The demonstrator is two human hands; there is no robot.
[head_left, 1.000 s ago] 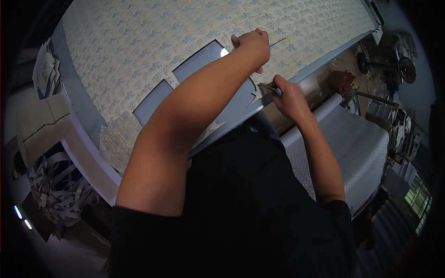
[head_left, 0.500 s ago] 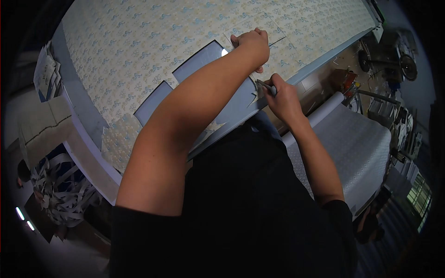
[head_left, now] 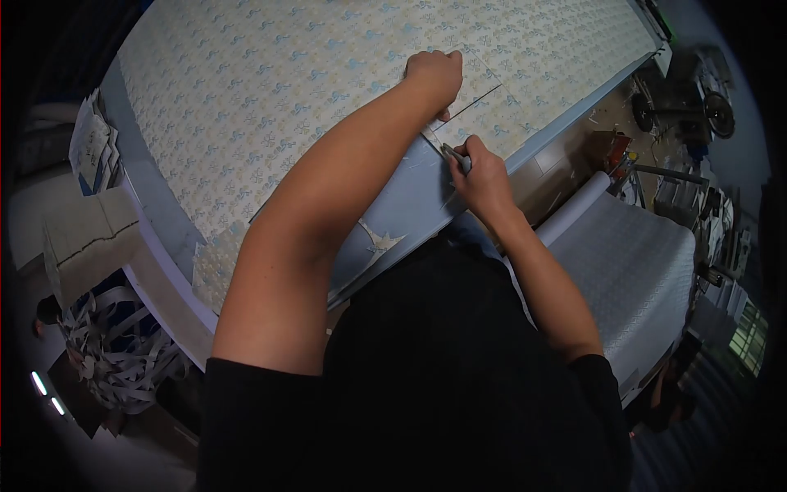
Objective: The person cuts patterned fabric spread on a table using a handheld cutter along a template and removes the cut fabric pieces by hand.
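So the right hand [head_left: 485, 176] has its fingers curled snugly around a slim grey tool [head_left: 459, 158], thumb side up. The left hand [head_left: 436, 78] is on the patterned sheet [head_left: 320, 90] with its fingers folded in; can't tell if it's gripping anything, since the back of the hand and wrist block the view.

The tool sits near the front edge of the table [head_left: 402, 193], just below and right of the left hand. Its long axis runs on a slant, the narrow end pointing up and left (pretty much toward the left wrist). The fist covers part of it, and the tip's too small to say whether it's actually touching the sheet.

The sheet itself stretches slantwise from lower left to upper right, with a thin dark line [head_left: 469, 107] on that same slant beside the left hand. The left forearm hides a good chunk, and the top of the frame cuts off the far side.
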